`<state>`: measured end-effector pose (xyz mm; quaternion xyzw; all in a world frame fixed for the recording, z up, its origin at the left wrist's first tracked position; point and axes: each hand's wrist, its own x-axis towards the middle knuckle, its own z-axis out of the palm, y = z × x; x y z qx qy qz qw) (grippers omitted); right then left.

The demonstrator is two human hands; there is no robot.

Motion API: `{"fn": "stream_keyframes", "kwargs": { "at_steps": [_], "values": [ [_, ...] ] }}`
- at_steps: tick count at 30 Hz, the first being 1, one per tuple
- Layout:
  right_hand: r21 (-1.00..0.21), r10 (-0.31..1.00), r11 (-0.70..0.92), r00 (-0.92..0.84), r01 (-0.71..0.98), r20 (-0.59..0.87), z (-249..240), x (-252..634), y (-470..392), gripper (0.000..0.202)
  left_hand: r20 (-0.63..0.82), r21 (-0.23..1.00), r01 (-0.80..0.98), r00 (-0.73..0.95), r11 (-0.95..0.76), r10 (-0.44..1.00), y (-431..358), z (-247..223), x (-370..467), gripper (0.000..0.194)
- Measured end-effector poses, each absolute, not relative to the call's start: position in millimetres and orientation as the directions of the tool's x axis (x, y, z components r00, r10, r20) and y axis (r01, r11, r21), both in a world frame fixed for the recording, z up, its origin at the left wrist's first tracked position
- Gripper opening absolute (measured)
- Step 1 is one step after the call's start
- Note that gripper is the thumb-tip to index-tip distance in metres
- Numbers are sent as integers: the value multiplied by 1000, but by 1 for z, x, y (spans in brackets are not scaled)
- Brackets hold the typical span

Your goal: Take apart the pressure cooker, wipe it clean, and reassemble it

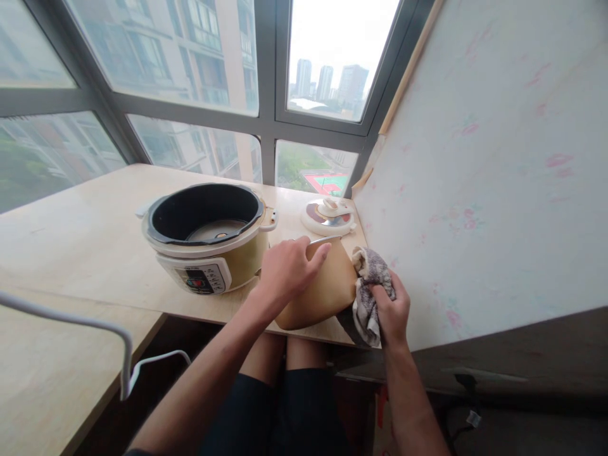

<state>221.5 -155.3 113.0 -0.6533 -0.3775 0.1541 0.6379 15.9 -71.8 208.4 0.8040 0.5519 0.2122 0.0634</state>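
My left hand (291, 269) is closed on the rim of a tan, gold-coloured pot (323, 288), which is tilted over the counter's front edge. In my right hand (394, 310) is a bunched grey and cream cloth (372, 291), held against the right side of the pot. To the left of my left hand stands an electric cooker (247, 256) with its top open, showing a dark inside and a metal plate at the bottom. Behind the pot lies a white and brown lid (327, 218) with a handle.
The pale wooden counter (95, 247) runs along the windows. A white cable (71, 320) hangs at the lower left. On the right is a flowered wall (489, 177). My legs are below the counter edge, and a black plug (465, 381) is at the lower right.
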Motion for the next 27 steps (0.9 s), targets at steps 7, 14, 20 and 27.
{"fn": "stream_keyframes", "kwargs": {
  "at_steps": [7,14,20,27],
  "values": [
    [-636,670,373,278,675,688,149,193,-185,43,235,232,900,316,-368,919,-74,227,44,60],
    [-475,659,410,107,778,745,166,165,-194,48,187,194,872,417,-449,890,-67,238,70,61],
    [-506,639,393,167,768,751,162,176,-179,44,264,259,822,445,-507,856,-59,230,61,61],
    [-728,659,292,420,620,623,136,228,-132,34,430,603,667,190,-437,883,-61,203,31,66]
  ]
}}
